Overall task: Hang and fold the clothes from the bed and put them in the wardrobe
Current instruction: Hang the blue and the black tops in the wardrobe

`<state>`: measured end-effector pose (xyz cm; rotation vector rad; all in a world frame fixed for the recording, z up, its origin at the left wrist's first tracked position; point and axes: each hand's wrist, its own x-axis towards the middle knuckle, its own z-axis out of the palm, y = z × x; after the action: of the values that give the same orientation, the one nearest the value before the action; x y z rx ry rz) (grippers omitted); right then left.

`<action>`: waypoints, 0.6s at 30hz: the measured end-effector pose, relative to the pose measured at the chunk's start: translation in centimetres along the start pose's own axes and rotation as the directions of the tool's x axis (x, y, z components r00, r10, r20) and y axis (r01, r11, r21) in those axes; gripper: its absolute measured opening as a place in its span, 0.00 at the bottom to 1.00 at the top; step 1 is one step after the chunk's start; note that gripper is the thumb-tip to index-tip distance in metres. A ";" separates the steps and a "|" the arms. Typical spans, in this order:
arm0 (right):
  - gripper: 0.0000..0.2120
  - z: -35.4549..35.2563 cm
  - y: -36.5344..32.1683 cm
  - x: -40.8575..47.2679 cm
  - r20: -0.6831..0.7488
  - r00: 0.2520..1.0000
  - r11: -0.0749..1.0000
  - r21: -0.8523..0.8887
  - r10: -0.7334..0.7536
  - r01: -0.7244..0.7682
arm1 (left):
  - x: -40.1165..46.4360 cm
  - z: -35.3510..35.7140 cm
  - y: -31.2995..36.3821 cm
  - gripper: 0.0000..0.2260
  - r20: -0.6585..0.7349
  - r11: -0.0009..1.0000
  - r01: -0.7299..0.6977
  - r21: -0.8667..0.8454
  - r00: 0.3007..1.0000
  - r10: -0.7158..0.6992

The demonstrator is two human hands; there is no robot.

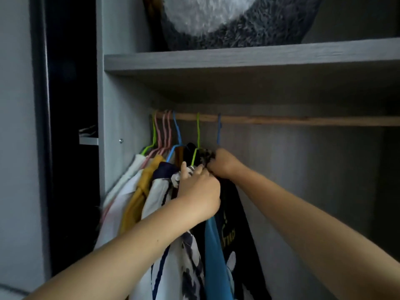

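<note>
I see both arms reach up into the wardrobe (125,94) — left hand (200,191) pinching a patterned shirt (190,256), right hand (224,162) clenched around dark cloth (236,213) beneath the rail (281,120).

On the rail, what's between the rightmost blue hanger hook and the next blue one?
One green hanger hook hangs on the wooden rail between the two blue hooks, in the head view.

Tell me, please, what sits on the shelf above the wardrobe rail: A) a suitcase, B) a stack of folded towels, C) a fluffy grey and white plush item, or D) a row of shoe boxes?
C: a fluffy grey and white plush item rests on the shelf above the wooden rail where the hangers hang.
</note>
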<state>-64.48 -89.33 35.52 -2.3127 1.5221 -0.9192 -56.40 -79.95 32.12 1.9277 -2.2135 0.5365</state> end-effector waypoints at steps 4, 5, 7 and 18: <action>0.12 1.8 -2.3 1.2 -0.025 0.994 0.981 0.158 -0.108 0.110 | -0.4 0.1 -2.6 0.22 -0.060 0.988 0.105 0.113 0.993 -0.099; 0.14 2.3 -3.0 1.5 -0.003 0.993 0.972 0.206 -0.116 0.114 | -0.5 -0.1 -3.3 0.21 -0.065 0.979 0.121 0.166 0.992 -0.111; 0.17 3.7 -4.4 2.3 0.055 0.990 0.963 0.248 -0.127 0.110 | -0.8 -0.2 -4.7 0.22 -0.064 0.954 0.156 0.257 0.987 -0.145; 0.27 1.1 0.2 -1.5 -0.155 0.981 0.993 -0.055 -0.116 0.109 | -2.1 0.5 -4.1 0.25 -0.238 0.957 0.053 0.284 0.971 0.017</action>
<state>-64.38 -88.25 33.98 -2.4320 1.4993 -1.1320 -51.96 -78.67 31.61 1.8894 -2.0556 1.0808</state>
